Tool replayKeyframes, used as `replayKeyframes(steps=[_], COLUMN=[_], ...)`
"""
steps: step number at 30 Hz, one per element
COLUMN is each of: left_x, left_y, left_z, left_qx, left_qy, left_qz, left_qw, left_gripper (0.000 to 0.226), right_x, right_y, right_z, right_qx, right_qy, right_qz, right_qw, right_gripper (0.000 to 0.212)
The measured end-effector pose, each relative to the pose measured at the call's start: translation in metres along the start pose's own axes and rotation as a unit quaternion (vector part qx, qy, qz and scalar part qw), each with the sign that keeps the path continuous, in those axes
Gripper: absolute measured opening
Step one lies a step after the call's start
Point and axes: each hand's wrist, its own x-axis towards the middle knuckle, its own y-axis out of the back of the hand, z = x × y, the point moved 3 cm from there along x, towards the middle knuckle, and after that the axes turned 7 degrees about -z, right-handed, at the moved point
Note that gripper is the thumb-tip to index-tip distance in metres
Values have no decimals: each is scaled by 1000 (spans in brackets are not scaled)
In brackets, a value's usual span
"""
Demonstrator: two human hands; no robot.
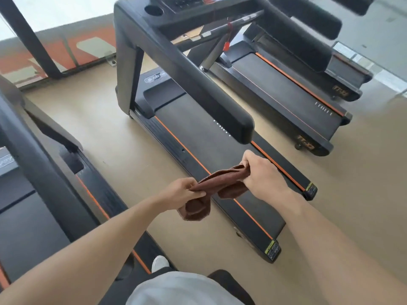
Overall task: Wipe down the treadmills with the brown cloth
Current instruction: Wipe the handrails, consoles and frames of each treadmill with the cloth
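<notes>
A brown cloth is stretched in the air between both hands, above the rear part of the middle treadmill. My left hand grips its lower left end, which hangs bunched below the fingers. My right hand grips the upper right end. The middle treadmill is black with orange stripes along its belt and a thick handrail running toward me. Its console shows at the top edge.
A second treadmill stands to the right and a third at the left, beside my white shoe. Tan floor runs between them. A glass wall lies beyond.
</notes>
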Motion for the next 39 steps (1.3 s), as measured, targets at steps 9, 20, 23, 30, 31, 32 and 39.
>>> replayKeyframes(steps=[9,20,23,30,31,32,39], left_x=[57,136,144,254,266,274,299], left_y=[27,64,69,18,22,30,139], left_z=[63,193,203,199,199,198,168], left_qx=[-100,-206,-196,-392,-417,-426,-470], left_qy=[-41,-38,25,71,52,50,107], left_qz=[162,410,618,474,481,498,506], left_qw=[981,888,761,786,770,754,716], left_gripper=[35,37,61,54,52,51,82], right_x=[105,301,344,337,341,348,426], right_y=[57,160,156,40,36,36,35], right_z=[63,112,96,86,82,75,-20], right_qx=[-6,152,115,287,304,314,216], right_qy=[-44,171,209,8,28,48,85], right_qz=[-157,-182,-109,-363,-332,-311,-179], right_qw=[987,956,965,886,893,896,956], right_gripper=[56,62,97,70,66,63,76])
